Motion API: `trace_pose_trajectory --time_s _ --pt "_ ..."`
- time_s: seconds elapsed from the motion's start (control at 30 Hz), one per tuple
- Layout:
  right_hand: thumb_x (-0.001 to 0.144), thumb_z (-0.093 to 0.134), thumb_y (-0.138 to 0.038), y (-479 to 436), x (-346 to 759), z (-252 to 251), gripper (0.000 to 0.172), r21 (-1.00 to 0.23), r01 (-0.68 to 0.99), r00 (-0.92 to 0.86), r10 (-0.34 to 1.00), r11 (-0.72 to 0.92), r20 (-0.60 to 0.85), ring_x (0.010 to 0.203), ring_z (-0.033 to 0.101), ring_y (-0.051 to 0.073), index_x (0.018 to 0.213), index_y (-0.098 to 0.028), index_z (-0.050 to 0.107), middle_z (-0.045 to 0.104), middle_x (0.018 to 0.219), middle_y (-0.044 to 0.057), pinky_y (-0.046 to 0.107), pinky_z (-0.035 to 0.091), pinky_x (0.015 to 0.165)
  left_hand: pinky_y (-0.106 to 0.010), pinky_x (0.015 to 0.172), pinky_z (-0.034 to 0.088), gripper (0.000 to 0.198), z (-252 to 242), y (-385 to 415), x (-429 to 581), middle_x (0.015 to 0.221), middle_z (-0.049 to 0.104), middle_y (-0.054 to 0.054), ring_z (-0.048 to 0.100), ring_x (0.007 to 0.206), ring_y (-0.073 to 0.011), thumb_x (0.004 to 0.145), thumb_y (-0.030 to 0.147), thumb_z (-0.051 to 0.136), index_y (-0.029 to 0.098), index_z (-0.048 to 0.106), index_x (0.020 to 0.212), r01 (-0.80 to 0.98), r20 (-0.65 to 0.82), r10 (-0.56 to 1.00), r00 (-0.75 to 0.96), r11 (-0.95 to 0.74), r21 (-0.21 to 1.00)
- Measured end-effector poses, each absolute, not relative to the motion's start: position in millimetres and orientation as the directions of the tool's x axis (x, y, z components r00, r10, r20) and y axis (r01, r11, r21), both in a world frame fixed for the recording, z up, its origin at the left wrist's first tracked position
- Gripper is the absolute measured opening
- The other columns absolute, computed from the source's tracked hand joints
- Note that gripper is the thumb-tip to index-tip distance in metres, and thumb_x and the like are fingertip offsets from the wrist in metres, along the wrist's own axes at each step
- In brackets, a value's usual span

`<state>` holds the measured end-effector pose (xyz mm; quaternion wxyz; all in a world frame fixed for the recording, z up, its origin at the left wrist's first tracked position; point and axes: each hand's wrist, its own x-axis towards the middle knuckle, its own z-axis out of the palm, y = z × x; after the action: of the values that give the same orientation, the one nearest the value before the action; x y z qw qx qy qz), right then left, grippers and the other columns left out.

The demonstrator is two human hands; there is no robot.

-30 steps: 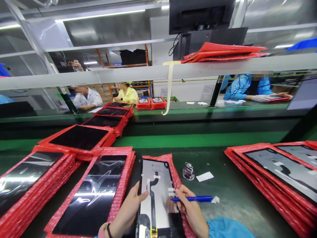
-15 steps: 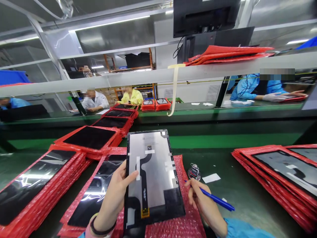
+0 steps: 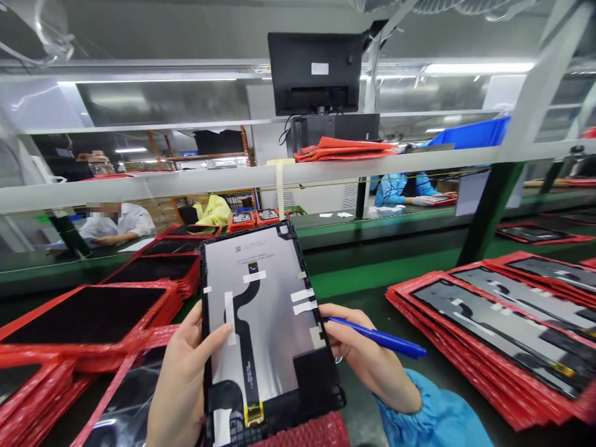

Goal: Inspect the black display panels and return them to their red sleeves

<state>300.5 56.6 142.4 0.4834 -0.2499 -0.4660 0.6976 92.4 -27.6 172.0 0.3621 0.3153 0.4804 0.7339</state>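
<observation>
Tilted up in front of me is a tablet screen panel (image 3: 274,347), its silver back with black flex cable and white tape strips facing me. My left hand (image 3: 186,366) grips its left edge, thumb on the back and fingers behind. My right hand (image 3: 367,354) is closed round a blue pen (image 3: 384,340) and meets the panel's right edge; its fingertips are partly hidden there. Below the panel shows a piece of red bubble wrap (image 3: 311,433). Beside my left arm lies another dark screen (image 3: 135,397) on red wrap.
Stacks of screens in red bubble bags stand at left (image 3: 88,316) and right (image 3: 503,329). A white rail (image 3: 186,177) crosses ahead, with a monitor (image 3: 316,74) above it. People in white, yellow and blue work beyond.
The panel has come up closer to me. My right hand, still with the pen, has moved from above the table to the panel's right edge. My view has swung right.
</observation>
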Motion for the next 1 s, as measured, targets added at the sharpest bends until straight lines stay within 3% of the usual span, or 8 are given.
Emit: trace_pose_trajectory --time_s 0.07,0.2,0.37,0.5,0.63,0.8,1.0 --pt "0.058 0.084 -0.048 58 301 143 0.042 -0.911 -0.412 -0.345 0.926 -0.005 0.151 0.07 0.065 0.018 0.091 -0.022 0.075 0.072 0.086 0.004 0.029 0.051 0.059 -0.027 0.072 0.059 0.069 174 -27 94 0.107 0.075 -0.001 0.071 0.094 -0.0264 0.063 0.027 0.082 0.029 0.057 0.127 -0.234 0.107 0.835 -0.541 -0.271 0.934" --pt "0.07 0.077 -0.034 57 302 153 0.022 -0.919 -0.366 -0.393 0.871 0.147 0.295 0.057 0.051 0.012 0.089 -0.022 0.076 0.061 0.06 -0.003 0.025 0.042 0.057 -0.021 0.065 0.058 0.066 178 -24 98 0.101 0.077 -0.001 0.072 0.089 -0.0247 0.061 0.026 0.084 0.028 0.06 0.122 -0.233 0.099 0.824 -0.558 -0.27 0.934" --pt "0.071 0.07 -0.027 56 299 161 0.016 -0.932 -0.296 -0.344 0.887 0.209 0.308 0.055 0.038 0.012 0.085 -0.021 0.075 0.045 0.055 -0.006 0.026 0.033 0.054 -0.019 0.066 0.058 0.064 181 -18 99 0.101 0.077 -0.001 0.072 0.09 -0.024 0.059 0.03 0.085 0.027 0.062 0.119 -0.239 0.104 0.823 -0.558 -0.279 0.93" --pt "0.074 0.064 -0.031 63 299 161 0.015 -0.941 -0.196 -0.437 0.835 0.275 0.335 0.053 0.024 0.011 0.081 -0.021 0.072 0.029 0.054 -0.008 0.027 0.024 0.051 -0.021 0.063 0.058 0.067 178 -14 97 0.1 0.077 -0.003 0.072 0.09 -0.0266 0.058 0.029 0.085 0.025 0.062 0.12 -0.223 0.096 0.839 -0.535 -0.25 0.942" --pt "0.077 0.059 -0.034 67 298 163 0.016 -0.941 -0.127 -0.52 0.787 0.314 0.333 0.053 0.025 0.011 0.07 -0.02 0.062 0.03 0.054 -0.007 0.027 0.024 0.051 -0.022 0.06 0.059 0.075 176 -13 95 0.098 0.077 -0.004 0.072 0.089 -0.0281 0.055 0.031 0.086 0.025 0.059 0.125 -0.231 0.084 0.838 -0.539 -0.243 0.942" --pt "0.082 0.051 -0.033 64 295 160 0.025 -0.927 -0.03 -0.46 0.818 0.375 0.345 0.055 0.032 0.011 0.061 -0.02 0.049 0.033 0.058 -0.006 0.026 0.027 0.052 -0.027 0.067 0.06 0.075 175 -15 96 0.096 0.077 -0.006 0.073 0.085 -0.0292 0.051 0.031 0.088 0.023 0.062 0.121 -0.199 0.106 0.826 -0.553 -0.255 0.946" --pt "0.081 0.05 -0.029 64 291 156 0.03 -0.901 0.09 -0.425 0.834 0.425 0.351 0.053 0.023 0.01 0.056 -0.022 0.035 0.026 0.055 -0.008 0.027 0.019 0.049 -0.029 0.08 0.057 0.073 171 -21 97 0.094 0.077 -0.004 0.071 0.093 -0.0283 0.053 0.031 0.088 0.024 0.061 0.121 -0.168 0.132 0.834 -0.536 -0.258 0.952"
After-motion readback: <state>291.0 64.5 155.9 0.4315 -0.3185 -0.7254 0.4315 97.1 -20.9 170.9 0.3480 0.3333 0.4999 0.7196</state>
